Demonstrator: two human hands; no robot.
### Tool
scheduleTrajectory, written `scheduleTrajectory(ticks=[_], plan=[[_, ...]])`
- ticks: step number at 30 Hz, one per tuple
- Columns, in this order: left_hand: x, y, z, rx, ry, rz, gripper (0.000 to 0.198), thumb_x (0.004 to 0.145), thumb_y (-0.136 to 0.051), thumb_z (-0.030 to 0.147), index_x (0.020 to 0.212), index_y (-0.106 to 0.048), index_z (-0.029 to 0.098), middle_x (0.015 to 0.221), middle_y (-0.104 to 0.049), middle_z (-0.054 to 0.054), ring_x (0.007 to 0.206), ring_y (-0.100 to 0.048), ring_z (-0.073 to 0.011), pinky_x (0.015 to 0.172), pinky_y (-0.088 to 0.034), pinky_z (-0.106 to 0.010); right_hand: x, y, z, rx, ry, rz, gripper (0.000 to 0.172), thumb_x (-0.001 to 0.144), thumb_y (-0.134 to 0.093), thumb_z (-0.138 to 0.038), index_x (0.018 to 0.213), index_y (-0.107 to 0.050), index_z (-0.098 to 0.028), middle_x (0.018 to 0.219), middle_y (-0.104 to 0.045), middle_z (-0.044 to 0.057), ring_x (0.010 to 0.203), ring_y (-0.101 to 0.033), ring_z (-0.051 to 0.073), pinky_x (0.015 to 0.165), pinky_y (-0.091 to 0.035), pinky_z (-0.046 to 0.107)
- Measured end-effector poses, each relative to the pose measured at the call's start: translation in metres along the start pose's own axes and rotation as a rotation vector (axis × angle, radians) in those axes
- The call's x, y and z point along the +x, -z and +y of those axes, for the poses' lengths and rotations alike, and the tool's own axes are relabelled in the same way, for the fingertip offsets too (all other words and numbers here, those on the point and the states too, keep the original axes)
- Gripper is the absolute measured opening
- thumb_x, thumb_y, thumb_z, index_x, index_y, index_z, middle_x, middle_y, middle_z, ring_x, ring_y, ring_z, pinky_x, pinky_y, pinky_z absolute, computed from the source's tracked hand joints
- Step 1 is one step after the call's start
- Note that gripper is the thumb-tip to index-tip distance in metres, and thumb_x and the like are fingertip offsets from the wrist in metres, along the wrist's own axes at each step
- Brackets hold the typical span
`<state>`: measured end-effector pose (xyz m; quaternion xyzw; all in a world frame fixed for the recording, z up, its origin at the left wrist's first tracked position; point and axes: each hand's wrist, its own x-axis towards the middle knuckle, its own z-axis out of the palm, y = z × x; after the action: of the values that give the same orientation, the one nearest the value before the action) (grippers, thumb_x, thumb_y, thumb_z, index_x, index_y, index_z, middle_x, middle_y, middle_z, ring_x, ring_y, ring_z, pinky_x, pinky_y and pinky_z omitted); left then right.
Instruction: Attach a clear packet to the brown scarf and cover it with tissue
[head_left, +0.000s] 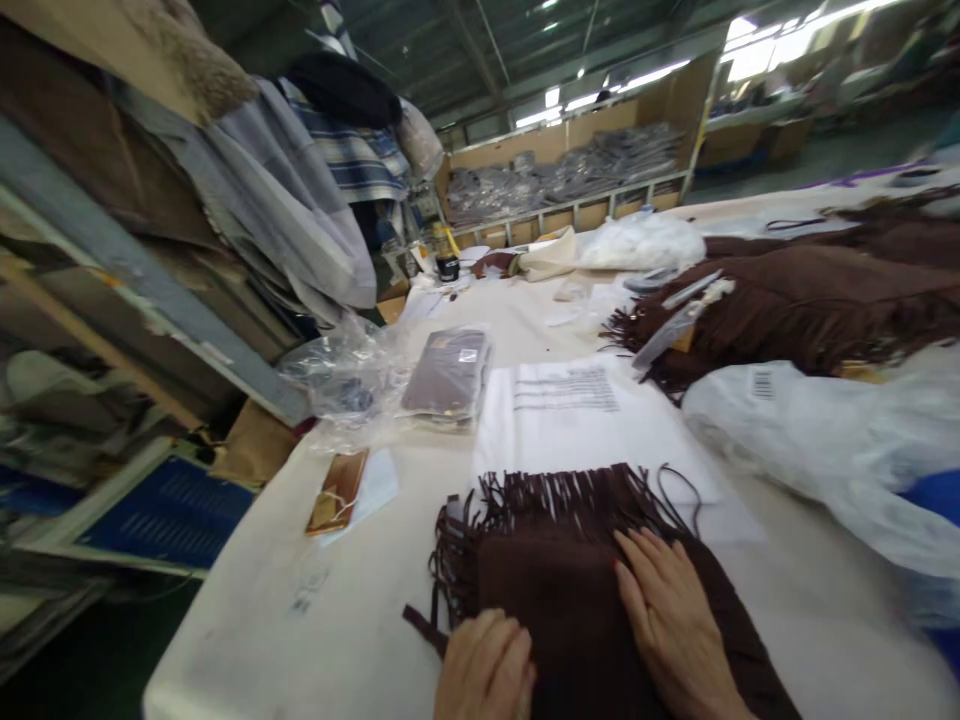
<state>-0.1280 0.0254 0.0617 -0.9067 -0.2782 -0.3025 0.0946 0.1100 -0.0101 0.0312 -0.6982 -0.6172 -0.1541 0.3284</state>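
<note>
Partly cropped brown cloth (559, 605), left fingers (496, 645) curled, grip unclear

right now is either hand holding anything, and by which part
The right hand lies flat on the brown fringed cloth, not gripping it. The left hand rests curled at the cloth's left side; whether it grips there cannot be told.

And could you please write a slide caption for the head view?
Left hand and right hand on fringed brown fabric at a pale worktable, a clear-wrapped grey item beyond.
</note>
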Motion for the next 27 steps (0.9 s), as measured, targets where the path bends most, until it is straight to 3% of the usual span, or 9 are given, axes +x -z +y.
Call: scheduleTrajectory(ticks=[3, 7, 10, 13, 16, 20, 23, 27], plan=[[0.010, 0.028, -0.031, 0.099, 0.050, -0.002, 0.022, 0.092, -0.039, 0.015, 0.102, -0.057, 0.012, 0.092, -0.067, -0.007, 0.089, -0.062, -0.0147, 0.080, -0.048, -0.028, -0.001, -0.003, 0.006, -0.010, 0.064, 0.008, 0.039, 0.094, -0.034, -0.034, 0.116, -0.054, -0.009, 0.113, -0.063, 0.014, 0.111, -0.053, 0.027, 0.104, -0.030, 0.051], [0.007, 0.039, -0.043, -0.012, 0.066, -0.110, 0.024, 0.091, -0.031, 0.011, 0.097, -0.055, 0.015, 0.082, -0.065, -0.004, 0.078, -0.060, -0.0138, 0.074, -0.046, -0.029, -0.002, -0.002, 0.011, -0.038, 0.145, 0.004, 0.037, 0.092, -0.031, -0.030, 0.113, -0.055, -0.011, 0.109, -0.064, 0.014, 0.107, -0.055, 0.028, 0.103, -0.031, 0.051], [0.003, 0.035, -0.052, -0.038, 0.176, -0.180, 0.024, 0.091, -0.031, 0.010, 0.094, -0.054, 0.015, 0.080, -0.062, -0.004, 0.074, -0.057, -0.0147, 0.070, -0.046, -0.029, -0.003, -0.004, 0.013, -0.046, 0.170, 0.020, 0.039, 0.091, -0.029, -0.029, 0.115, -0.054, -0.010, 0.108, -0.064, 0.015, 0.105, -0.056, 0.030, 0.100, -0.034, 0.053], [0.016, 0.025, -0.072, -0.013, 0.253, -0.234, 0.026, 0.089, -0.032, 0.006, 0.101, -0.053, 0.014, 0.090, -0.063, -0.007, 0.084, -0.056, -0.0166, 0.074, -0.045, -0.030, -0.003, -0.006, 0.014, -0.054, 0.198, 0.040, 0.039, 0.090, -0.030, -0.026, 0.114, -0.054, -0.008, 0.105, -0.065, 0.016, 0.102, -0.057, 0.032, 0.097, -0.036, 0.053], [0.047, 0.008, -0.095, -0.013, 0.231, -0.335, 0.036, 0.083, -0.035, -0.002, 0.105, -0.054, 0.019, 0.103, -0.063, -0.004, 0.096, -0.053, -0.0176, 0.078, -0.042, -0.031, -0.002, -0.007, 0.017, -0.072, 0.225, 0.043, 0.037, 0.089, -0.032, -0.025, 0.112, -0.055, -0.008, 0.103, -0.065, 0.017, 0.100, -0.057, 0.032, 0.097, -0.035, 0.053], [0.074, -0.005, -0.118, -0.009, 0.155, -0.534, 0.029, 0.076, -0.045, -0.001, 0.091, -0.057, 0.022, 0.084, -0.064, -0.001, 0.088, -0.052, -0.0188, 0.073, -0.037, -0.032, -0.001, -0.003, 0.021, -0.098, 0.339, 0.048, 0.034, 0.086, -0.031, -0.022, 0.107, -0.057, -0.013, 0.103, -0.066, 0.015, 0.100, -0.057, 0.031, 0.096, -0.035, 0.051], [0.055, 0.011, -0.130, 0.041, 0.186, -0.616, 0.025, 0.074, -0.044, 0.000, 0.084, -0.056, 0.019, 0.078, -0.061, -0.003, 0.084, -0.051, -0.0200, 0.073, -0.036, -0.034, 0.001, 0.000, 0.020, -0.103, 0.361, 0.046, 0.034, 0.086, -0.031, -0.021, 0.108, -0.055, -0.011, 0.101, -0.065, 0.016, 0.099, -0.057, 0.032, 0.096, -0.035, 0.051], [-0.011, 0.065, -0.138, 0.153, 0.370, -0.652, 0.024, 0.072, -0.040, -0.001, 0.075, -0.055, 0.018, 0.073, -0.060, -0.003, 0.077, -0.054, -0.0205, 0.069, -0.037, -0.033, 0.004, 0.001, 0.015, -0.086, 0.303, 0.035, 0.035, 0.087, -0.033, -0.023, 0.111, -0.052, -0.005, 0.100, -0.063, 0.020, 0.096, -0.057, 0.034, 0.093, -0.036, 0.053]])
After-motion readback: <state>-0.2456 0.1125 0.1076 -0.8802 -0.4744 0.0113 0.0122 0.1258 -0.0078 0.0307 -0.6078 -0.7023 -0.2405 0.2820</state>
